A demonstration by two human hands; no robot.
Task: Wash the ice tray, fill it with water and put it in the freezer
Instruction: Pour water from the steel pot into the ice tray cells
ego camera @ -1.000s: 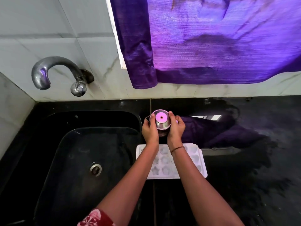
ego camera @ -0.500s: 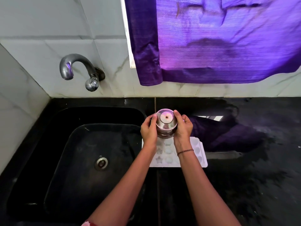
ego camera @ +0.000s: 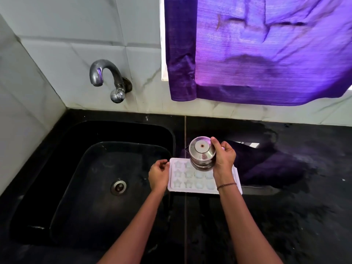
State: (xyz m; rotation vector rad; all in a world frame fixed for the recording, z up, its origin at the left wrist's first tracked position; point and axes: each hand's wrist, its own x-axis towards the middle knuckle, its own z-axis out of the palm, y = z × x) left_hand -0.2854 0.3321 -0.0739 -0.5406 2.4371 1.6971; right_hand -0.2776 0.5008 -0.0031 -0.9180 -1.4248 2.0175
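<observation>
The white plastic ice tray (ego camera: 190, 189) with star-shaped and round cells lies flat on the black stone desk (ego camera: 285, 206), just right of the black sink (ego camera: 85, 187). Washing looks finished, and filling seems to be the step in hand. The cells gleam pale, though I cannot tell how many hold water. The freezer is not in view, so carrying the tray there remains.

The right hand (ego camera: 223, 159) is wrapped around a small round polished steel pot (ego camera: 202, 153), holding it over the tray's far rows. The left hand (ego camera: 158, 174) sits just beside the tray's left rim with its fingers loosely curled. It holds nothing, and whether it touches the rim is unclear.
</observation>
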